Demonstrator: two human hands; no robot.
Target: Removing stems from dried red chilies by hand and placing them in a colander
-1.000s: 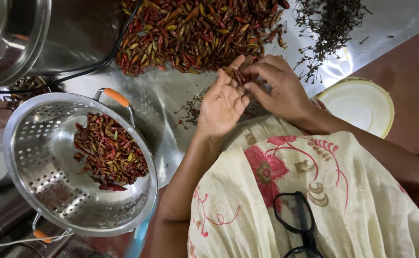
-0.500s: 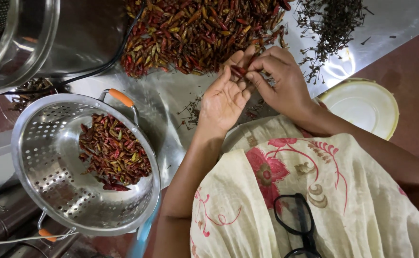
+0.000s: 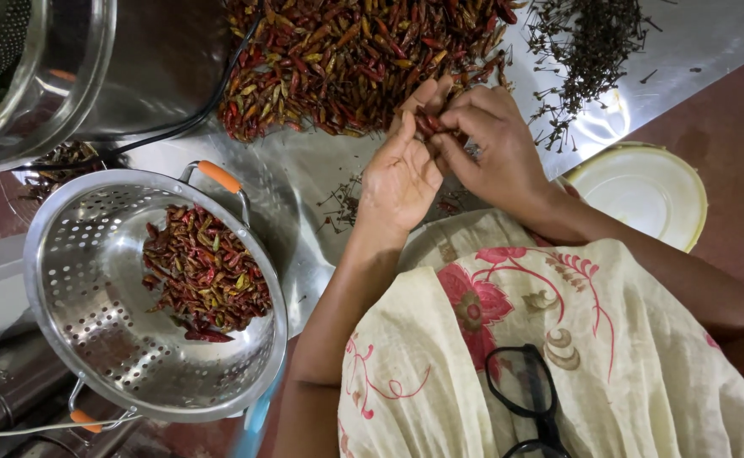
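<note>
Pinching one chilli (image 3: 427, 125), two hands (image 3: 453, 157) meet.

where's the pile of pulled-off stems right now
In the head view the stem pile lies at the top right on the steel table, right of the big chilli heap and beyond the right hand.

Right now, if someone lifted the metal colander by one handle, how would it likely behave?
The colander is probably stiff and light: thin perforated steel holding only a small heap of dried chillies. Its rounded bowl may rock, letting them slide.
</note>
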